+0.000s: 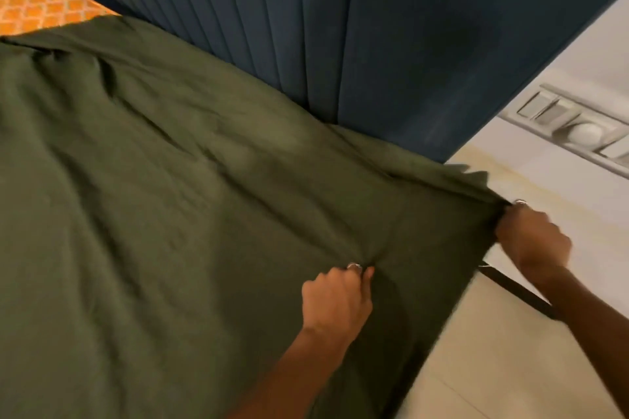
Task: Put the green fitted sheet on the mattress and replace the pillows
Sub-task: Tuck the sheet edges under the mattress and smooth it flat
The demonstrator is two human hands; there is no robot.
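Nearest the camera, the left hand (335, 296) is fisted, pinching a gather of the green fitted sheet (177, 201) on top of the bed; creases radiate from that pinch. Further out, the right hand (532, 241) is curled tight round the sheet's corner, held off the bed edge over the pale floor (503, 367); cloth between the two hands is taut.

Sheet lies spread over most of the bed, up against the blue headboard (357, 37); the orange patterned mattress (37, 3) is bare at the far corner; no pillows in view.

Risks, as judged: pulling hard toward this corner could drag the far edge further off the orange corner; a one-point pinch may slip; the elastic may spring back if the corner is not seated under the mattress; the corner could be the wrong one for this side, cannot tell.
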